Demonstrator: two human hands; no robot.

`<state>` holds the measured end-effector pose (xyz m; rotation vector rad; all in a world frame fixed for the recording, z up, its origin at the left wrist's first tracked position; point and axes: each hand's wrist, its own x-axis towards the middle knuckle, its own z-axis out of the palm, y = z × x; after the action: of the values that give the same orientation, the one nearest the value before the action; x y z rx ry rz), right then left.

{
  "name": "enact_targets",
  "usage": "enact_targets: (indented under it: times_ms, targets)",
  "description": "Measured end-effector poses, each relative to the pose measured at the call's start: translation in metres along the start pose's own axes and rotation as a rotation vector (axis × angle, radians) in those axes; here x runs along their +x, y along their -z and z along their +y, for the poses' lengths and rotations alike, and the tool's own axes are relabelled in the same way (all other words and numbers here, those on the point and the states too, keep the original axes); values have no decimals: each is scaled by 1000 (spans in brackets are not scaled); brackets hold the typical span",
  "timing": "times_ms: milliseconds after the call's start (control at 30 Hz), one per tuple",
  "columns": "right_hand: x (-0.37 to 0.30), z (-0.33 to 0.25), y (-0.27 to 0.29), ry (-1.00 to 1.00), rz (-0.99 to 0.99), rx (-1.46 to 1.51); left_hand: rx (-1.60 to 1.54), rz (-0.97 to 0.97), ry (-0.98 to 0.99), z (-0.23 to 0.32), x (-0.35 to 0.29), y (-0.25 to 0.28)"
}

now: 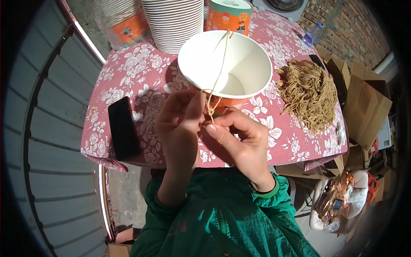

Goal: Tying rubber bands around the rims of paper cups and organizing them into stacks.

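A large paper bucket (252,68), white inside with an orange printed outside, stands in front of me, its mouth tilted toward me. A tan cord (223,60) runs from the far rim across the opening to the near rim, where it forms a loose knot (210,110). My left hand (182,124) is closed at the left of the knot, thumb and fingers pinching the cord; its fingertips are partly in shadow. My right hand (242,143) pinches the cord's lower end between thumb and forefinger, just below the knot.
On the flowered pink tablecloth (150,64) lie a black phone (124,127) at left and a heap of tan cords (310,94) at right. Behind stand stacked white buckets (173,25), an orange bucket (229,19) and a bottle (312,34). Cardboard boxes (368,107) sit beyond the right edge.
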<state>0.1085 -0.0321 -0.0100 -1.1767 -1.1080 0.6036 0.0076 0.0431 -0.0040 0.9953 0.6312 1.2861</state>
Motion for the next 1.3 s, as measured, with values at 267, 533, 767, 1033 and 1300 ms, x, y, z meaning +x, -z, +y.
enact_targets:
  times_ms: [267, 533, 767, 1033, 1300]
  targets:
    - [-5, -5, 3, 51, -24, -82, -72, -28, 18, -1, 3, -3]
    - [-10, -5, 3, 33, -77, -66, -94, -69, 52, -1, 4, 0]
    - [-9, -2, 6, 194, -98, -126, 6, -79, 30, 3, 3, -1]
    - [-10, -21, 18, 177, -252, -290, 239, -126, 19, 10, -3, 7]
    - [30, -65, 69, 595, -68, -675, 694, -85, -635, 7, -19, 20]
